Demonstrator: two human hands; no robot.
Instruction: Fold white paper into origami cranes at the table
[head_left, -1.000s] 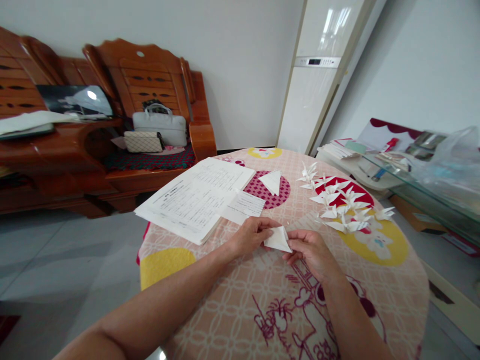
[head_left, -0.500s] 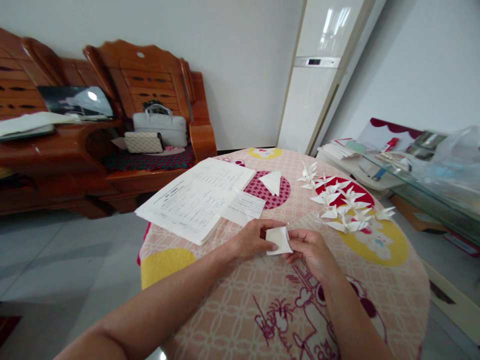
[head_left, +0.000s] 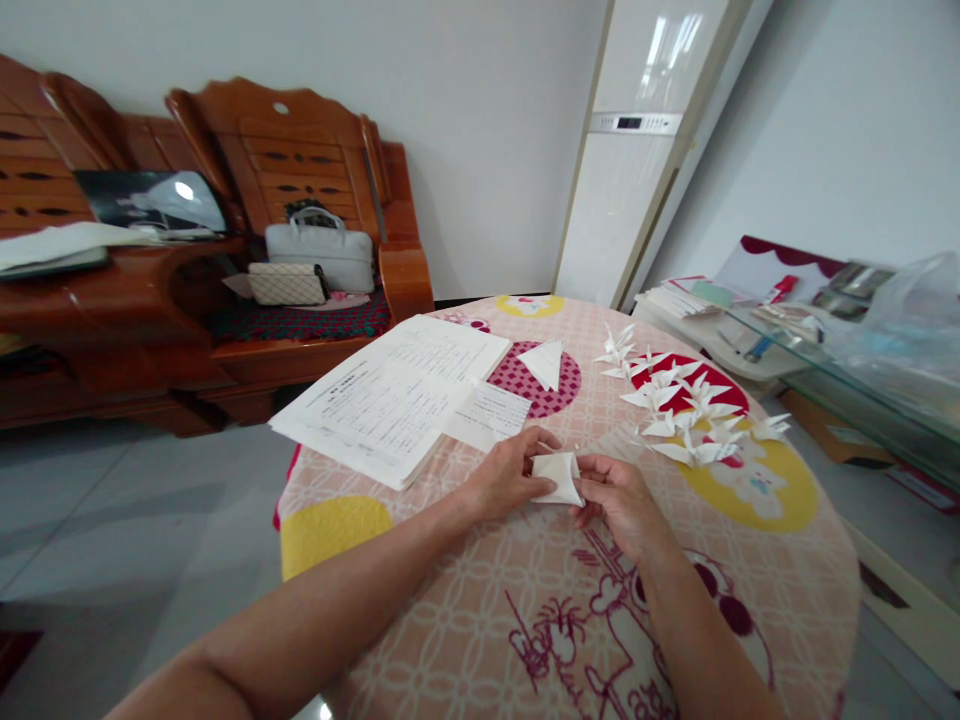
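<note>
Between my hands, just above the table, is a small folded square of white paper [head_left: 556, 476]. My left hand [head_left: 516, 472] is closed on its left side, with the thumb lying on the near face. My right hand [head_left: 613, 500] pinches the right edge, where the paper layers stand slightly apart. Beyond my hands lie a folded white paper triangle [head_left: 546, 364] and a loose printed sheet [head_left: 489, 414]. Several white paper cranes [head_left: 679, 400] sit in a group to the right.
An open stack of printed pages [head_left: 397, 390] covers the left of the round table, which has a patterned pink cloth [head_left: 442, 610]. A glass shelf [head_left: 840, 375] with clutter stands at the right. A wooden bench [head_left: 315, 150] with bags is behind at left.
The left hand's fingers have lifted and shifted slightly over the top of the folded paper. The paper's open right edge bows a little more. Everything else stays in place.
</note>
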